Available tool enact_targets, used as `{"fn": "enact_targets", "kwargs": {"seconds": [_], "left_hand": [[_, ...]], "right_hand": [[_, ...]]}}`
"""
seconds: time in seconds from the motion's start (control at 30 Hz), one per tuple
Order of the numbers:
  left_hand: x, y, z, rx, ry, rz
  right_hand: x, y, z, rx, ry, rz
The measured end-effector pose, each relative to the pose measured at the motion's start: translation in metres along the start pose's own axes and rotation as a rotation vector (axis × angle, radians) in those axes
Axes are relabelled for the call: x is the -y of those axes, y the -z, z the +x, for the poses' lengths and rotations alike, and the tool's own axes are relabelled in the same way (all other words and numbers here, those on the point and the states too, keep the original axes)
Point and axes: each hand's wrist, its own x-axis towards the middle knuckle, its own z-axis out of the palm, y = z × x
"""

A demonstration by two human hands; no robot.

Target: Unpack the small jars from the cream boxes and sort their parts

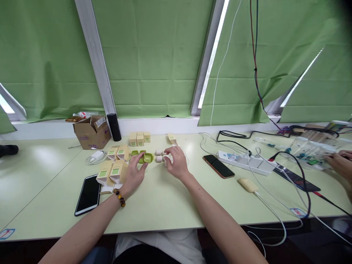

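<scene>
My left hand [134,174] reaches over a short row of small green plastic containers. Its fingers and thumb are around one open green container [148,157]; other containers are partly hidden beneath the fingers. Opposite, my right hand [176,162] has its fingers curled in a pinch on a small white piece [168,157], mostly covered by the hand. Between the hands lie two small pale pink-white cylinders [158,158] on their sides. Beside my left wrist stand several open cream boxes with green squares [118,171].
More small cream boxes [140,139] stand at the back. A phone [88,194], a coiled white cable [96,157] and a cardboard box [92,132] are left. Right are another phone [218,166], a power strip [244,163], cables and another person's hand [339,161].
</scene>
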Motion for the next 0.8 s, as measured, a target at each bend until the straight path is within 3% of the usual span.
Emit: {"fn": "enact_targets", "kwargs": {"seconds": [0.1,0.27,0.53,0.63,0.8], "left_hand": [[0.0,0.0,0.0,-0.018,-0.054,-0.043],[-0.002,-0.001,-0.001,0.036,-0.14,-0.088],[-0.012,0.004,-0.004,0.14,-0.206,-0.174],[-0.018,0.008,-0.003,0.115,-0.161,-0.188],[-0.021,0.008,0.002,-0.075,-0.09,-0.12]], "right_hand": [[0.019,-0.015,-0.01,-0.016,0.017,0.235],[0.04,-0.036,-0.023,0.08,-0.023,0.427],[0.043,-0.037,-0.023,-0.03,-0.035,0.536],[0.045,-0.035,-0.021,-0.052,-0.184,0.725],[0.041,-0.036,-0.014,-0.008,-0.543,1.33]]}}
